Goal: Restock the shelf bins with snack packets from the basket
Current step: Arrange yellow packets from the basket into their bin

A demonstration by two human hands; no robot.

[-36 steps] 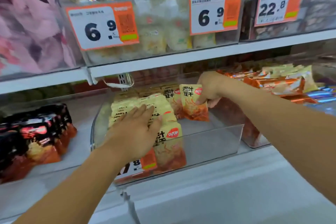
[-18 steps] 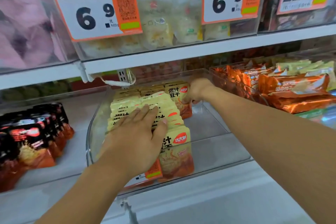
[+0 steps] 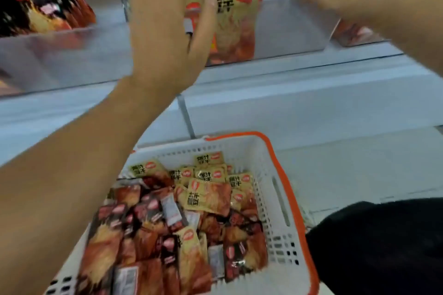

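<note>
The left hand (image 3: 167, 31) rests, fingers curled, against the front of the clear plastic shelf bin (image 3: 287, 31) holding upright yellow snack packets (image 3: 235, 19); whether it pinches anything cannot be told. The right hand lies out of view. Below, the white perforated basket with orange rim (image 3: 282, 199) holds yellow and dark packets.
</note>
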